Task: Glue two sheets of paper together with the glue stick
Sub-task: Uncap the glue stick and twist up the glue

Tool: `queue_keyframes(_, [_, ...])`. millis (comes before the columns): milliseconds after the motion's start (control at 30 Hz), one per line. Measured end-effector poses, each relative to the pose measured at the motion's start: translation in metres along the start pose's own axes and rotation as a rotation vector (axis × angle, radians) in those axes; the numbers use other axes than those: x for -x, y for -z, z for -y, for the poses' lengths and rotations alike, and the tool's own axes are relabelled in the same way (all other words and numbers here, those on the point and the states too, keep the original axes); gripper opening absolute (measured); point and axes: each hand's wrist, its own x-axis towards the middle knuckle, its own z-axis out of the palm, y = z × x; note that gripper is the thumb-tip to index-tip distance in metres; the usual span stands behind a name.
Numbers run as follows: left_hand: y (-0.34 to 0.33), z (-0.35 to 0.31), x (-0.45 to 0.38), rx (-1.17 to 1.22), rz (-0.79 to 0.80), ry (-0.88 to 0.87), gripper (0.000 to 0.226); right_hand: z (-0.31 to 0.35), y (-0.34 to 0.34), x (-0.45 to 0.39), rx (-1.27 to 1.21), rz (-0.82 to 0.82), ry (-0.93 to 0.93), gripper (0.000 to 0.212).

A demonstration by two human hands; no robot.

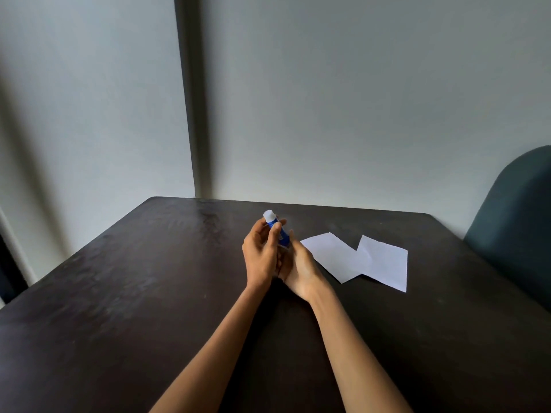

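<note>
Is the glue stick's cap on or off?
On: the white cap sits atop the blue glue stick held in both hands.

Both hands meet over the dark table (149, 293) — left hand (260, 255) and right hand (298, 268) hold the blue glue stick (278, 232), white cap (269, 215) on, tilted up. Two white paper sheets (362, 259) lie just right, overlapping slightly — teal chair (515, 222) at far right.

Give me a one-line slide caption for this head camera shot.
Both hands, left and right, hold a capped blue glue stick above a dark table, two paper sheets lying alongside.
</note>
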Motion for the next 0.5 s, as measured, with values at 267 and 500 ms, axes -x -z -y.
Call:
queue_keyframes(267, [-0.0031, -0.0019, 0.0016, -0.062, -0.010, -0.008, 0.011, 0.0031, 0.0016, -0.0016, 0.082, -0.044, 0.032, 0.043])
queue_keyframes(500, [-0.0017, -0.0018, 0.0037, -0.091, -0.068, 0.001, 0.006, 0.0034, 0.0010, -0.0018, -0.025, -0.013, -0.023, 0.039])
